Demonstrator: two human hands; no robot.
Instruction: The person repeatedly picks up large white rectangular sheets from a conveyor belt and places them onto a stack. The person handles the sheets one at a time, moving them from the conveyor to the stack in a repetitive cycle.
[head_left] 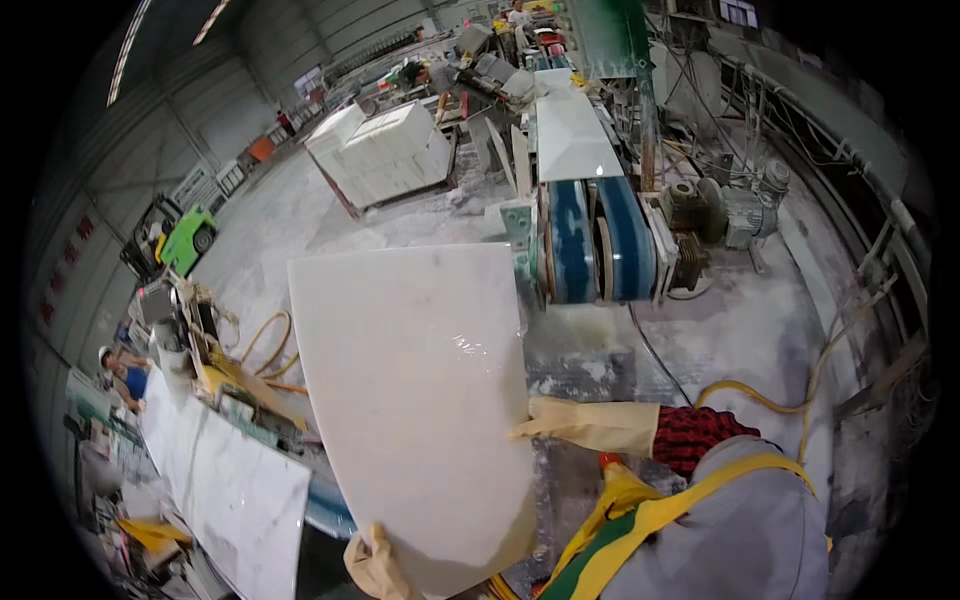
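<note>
Before me stands a large white stone slab (415,400), its face smooth with faint grey veins and a small glossy wet patch. My left hand (378,568), in a cream rubber glove, closes on its lower left edge with the thumb over the face. At the slab's right edge my right hand (555,420), gloved alike, has its fingertips on the face and grips the side. Whatever part of the fingers lies behind the slab is hidden. A yellow and green apron (630,530) hangs in front of my body.
Ahead, a conveyor with blue belts (572,240) carries another white slab (570,125). A motor (745,215) stands at its right. More white slabs (235,490) lie on a line at left, near a person (130,378). A yellow hose (750,392) crosses the floor; a green forklift (188,238) stands farther off.
</note>
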